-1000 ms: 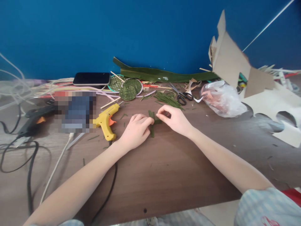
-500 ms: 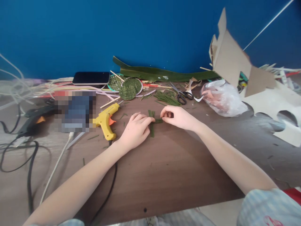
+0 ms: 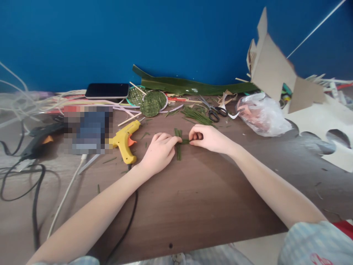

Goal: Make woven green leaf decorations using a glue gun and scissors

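Note:
Several narrow green leaf strips [image 3: 178,147] lie crossed on the brown table [image 3: 193,206] in front of me. My left hand [image 3: 158,152] rests on the table with its fingers curled, fingertips pressing the upright strips. My right hand [image 3: 209,138] is closed in a pinch on the right end of a crosswise strip [image 3: 185,141]. The two hands almost meet over the crossing.
A yellow glue gun [image 3: 124,141] lies left of my hands, its black cord running toward me. Behind are woven green discs [image 3: 150,104], a phone [image 3: 107,91], a long leaf [image 3: 193,87], loose strips [image 3: 197,116], scissors [image 3: 213,110], a plastic bag [image 3: 261,115] and cardboard [image 3: 275,73].
My right hand has lowered and closed into a tighter pinch on the crosswise strip, drawing in toward my left hand. My left hand has hardly moved.

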The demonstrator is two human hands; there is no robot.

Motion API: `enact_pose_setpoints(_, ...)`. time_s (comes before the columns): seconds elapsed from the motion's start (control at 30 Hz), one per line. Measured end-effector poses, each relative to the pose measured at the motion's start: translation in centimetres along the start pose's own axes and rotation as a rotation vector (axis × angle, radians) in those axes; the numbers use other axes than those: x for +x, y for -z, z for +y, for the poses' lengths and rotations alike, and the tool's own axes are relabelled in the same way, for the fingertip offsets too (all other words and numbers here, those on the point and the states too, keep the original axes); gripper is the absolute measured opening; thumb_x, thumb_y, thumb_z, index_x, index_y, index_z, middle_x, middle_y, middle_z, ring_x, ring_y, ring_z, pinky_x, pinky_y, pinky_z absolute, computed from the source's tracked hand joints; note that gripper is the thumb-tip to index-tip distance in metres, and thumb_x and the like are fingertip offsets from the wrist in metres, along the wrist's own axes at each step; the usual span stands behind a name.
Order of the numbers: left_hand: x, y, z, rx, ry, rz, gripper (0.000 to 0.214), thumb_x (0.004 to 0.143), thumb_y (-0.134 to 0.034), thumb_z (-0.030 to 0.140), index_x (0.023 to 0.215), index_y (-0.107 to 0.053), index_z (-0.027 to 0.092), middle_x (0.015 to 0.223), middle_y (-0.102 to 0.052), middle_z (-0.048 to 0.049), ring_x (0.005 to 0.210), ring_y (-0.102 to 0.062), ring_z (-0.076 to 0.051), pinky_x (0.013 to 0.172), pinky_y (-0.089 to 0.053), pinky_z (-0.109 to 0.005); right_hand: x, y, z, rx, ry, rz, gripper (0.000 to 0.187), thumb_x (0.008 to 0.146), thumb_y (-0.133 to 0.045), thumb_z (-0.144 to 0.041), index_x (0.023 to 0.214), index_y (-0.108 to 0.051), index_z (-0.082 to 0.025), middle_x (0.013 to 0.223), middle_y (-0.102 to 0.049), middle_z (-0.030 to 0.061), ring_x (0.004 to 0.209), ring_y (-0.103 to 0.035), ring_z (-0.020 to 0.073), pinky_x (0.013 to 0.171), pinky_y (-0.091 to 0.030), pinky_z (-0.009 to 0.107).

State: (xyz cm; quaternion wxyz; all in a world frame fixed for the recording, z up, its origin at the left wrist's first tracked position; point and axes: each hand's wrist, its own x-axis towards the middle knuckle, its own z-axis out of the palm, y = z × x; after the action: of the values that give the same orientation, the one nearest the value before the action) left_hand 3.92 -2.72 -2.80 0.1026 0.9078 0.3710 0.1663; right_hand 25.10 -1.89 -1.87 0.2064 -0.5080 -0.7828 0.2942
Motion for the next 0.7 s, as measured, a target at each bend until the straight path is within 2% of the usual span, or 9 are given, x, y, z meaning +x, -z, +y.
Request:
enact_pose_setpoints(0.4,0.03,-0.33,-0.41,-0.02,0.012,0.006,0.037,0.081,-0.031,0.003,0.104,-0.057,0.017,0.093,-0.066,-0.0042,0.095,-0.052,-0.019,0.086,-0.036,-0.034,-0.13,0.35,-0.55,0.01,-0.027,-0.051,0.007,0.072,-0.06,-0.019,0.066,-0.058,-0.018,0.073,-0.052,0.0004,0.064,-0.047,0.0113,0.062,-0.038,0.025)
enact_pose_setpoints(0.7,0.02,-0.35,-0.39,-0.015,-0.001,0.018,0.038,0.081,-0.031,0.003,0.105,-0.057,0.017,0.092,-0.066,-0.0045,0.094,-0.053,-0.019,0.087,-0.036,-0.034,-0.07,-0.32,-0.16,-0.032,-0.014,0.013,0.006,0.072,-0.061,-0.018,0.067,-0.057,-0.017,0.073,-0.051,-0.0004,0.065,-0.047,0.0108,0.062,-0.037,0.025)
